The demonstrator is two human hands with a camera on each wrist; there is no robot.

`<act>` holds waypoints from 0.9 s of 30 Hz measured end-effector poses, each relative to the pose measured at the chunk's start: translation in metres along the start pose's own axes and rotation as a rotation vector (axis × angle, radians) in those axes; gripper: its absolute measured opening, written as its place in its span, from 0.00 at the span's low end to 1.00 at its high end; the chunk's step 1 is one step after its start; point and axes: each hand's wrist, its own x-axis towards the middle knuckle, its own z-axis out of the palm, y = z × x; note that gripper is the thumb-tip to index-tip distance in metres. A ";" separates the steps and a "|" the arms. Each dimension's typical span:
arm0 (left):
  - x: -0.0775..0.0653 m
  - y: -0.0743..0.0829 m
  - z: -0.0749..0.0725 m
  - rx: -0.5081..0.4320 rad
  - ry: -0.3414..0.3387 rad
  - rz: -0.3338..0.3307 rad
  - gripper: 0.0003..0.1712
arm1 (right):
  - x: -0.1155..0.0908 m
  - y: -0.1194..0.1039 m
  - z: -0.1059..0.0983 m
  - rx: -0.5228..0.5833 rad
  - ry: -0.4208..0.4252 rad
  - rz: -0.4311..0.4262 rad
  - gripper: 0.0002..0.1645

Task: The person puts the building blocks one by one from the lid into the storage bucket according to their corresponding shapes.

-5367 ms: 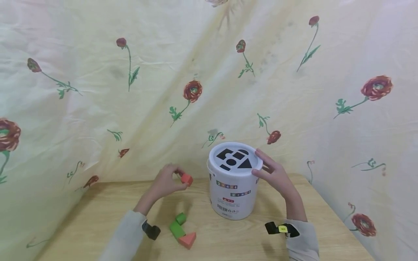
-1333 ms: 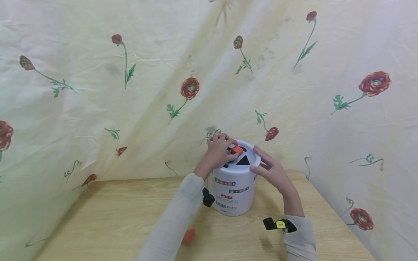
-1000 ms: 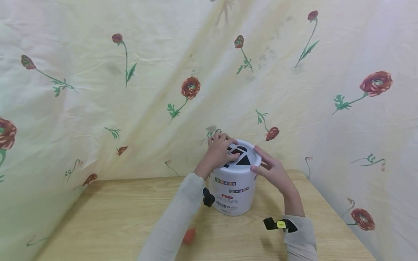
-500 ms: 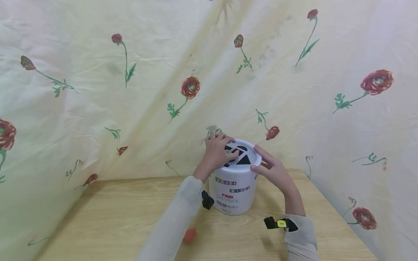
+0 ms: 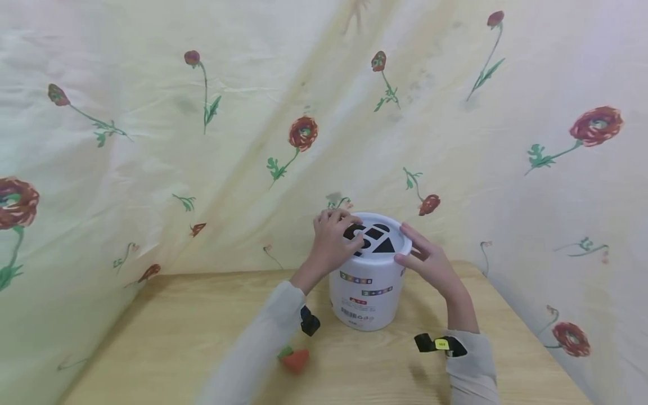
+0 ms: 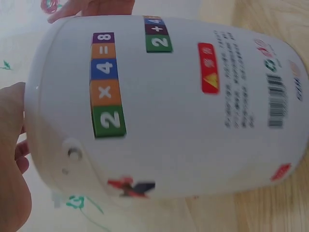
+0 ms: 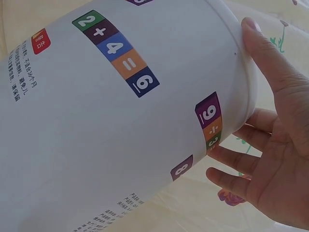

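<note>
A white bucket [image 5: 367,298] stands upright on the table, its white lid [image 5: 394,232] cut with dark shaped holes. Over the left side of the lid is my left hand [image 5: 330,239], fingers loosely bent, with nothing visible between thumb and fingers. My right hand [image 5: 430,264] holds the bucket at the right of its rim, thumb on the near side and fingers on the far side. The right wrist view shows that thumb [image 7: 270,55] against the rim. On the table in front lie a red triangular block [image 5: 295,360] and a green block [image 5: 286,352], partly hidden by my left sleeve.
The wooden table [image 5: 202,320] ends at a flowered cloth [image 5: 243,140] hanging behind and at both sides. A black wrist camera [image 5: 309,322] on my left arm is close to the bucket's side.
The red cube that my left hand held over the lid went down through the square hole and is out of sight. The left hand has drawn slightly left. My right hand stays on the rim.
</note>
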 end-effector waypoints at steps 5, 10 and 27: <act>-0.015 -0.015 -0.011 -0.018 0.065 -0.012 0.19 | 0.000 0.000 -0.001 -0.003 0.006 0.017 0.48; -0.036 -0.039 -0.024 -0.024 0.116 -0.033 0.21 | 0.002 0.002 -0.001 -0.020 0.004 0.024 0.48; -0.131 -0.116 -0.043 -0.059 -0.318 -0.180 0.22 | 0.002 -0.003 0.000 -0.031 -0.002 0.022 0.47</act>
